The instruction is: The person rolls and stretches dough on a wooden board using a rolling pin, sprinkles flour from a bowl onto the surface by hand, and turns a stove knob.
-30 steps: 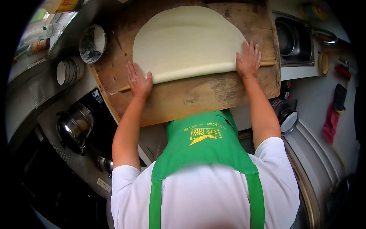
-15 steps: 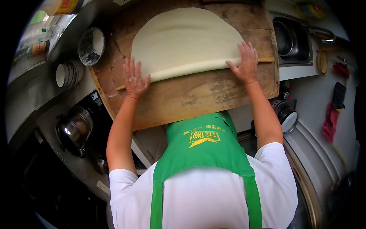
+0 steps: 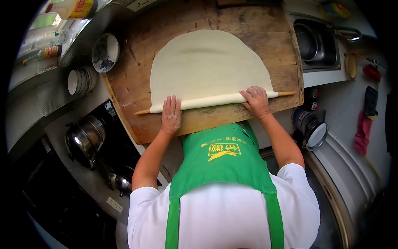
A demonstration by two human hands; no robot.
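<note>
A large thin sheet of dough (image 3: 207, 66) lies on a wooden board (image 3: 199, 126). Its near edge is wrapped around a long rolling pin (image 3: 286, 93), whose bare wooden ends stick out at both sides. My left hand (image 3: 171, 115) rests on the left part of the wrapped pin, its fingers stretched forward and lying flat. On the right part, my right hand (image 3: 257, 101) lies over the dough-covered pin with its fingers bent over it and the thumb pointing left.
A floury bowl (image 3: 105, 53) and stacked bowls (image 3: 81, 81) stand left of the board. Farther down is a steel pot (image 3: 86, 139). At the right are a sink (image 3: 311, 41), a pan (image 3: 317, 135) and hanging pink cloth (image 3: 363, 133). Bottles (image 3: 49, 52) stand at upper left.
The dough and wrapped pin have come nearer to my body. Both hands moved toward me and closer together; my right fingers, stretched out before, now bend over the pin.
</note>
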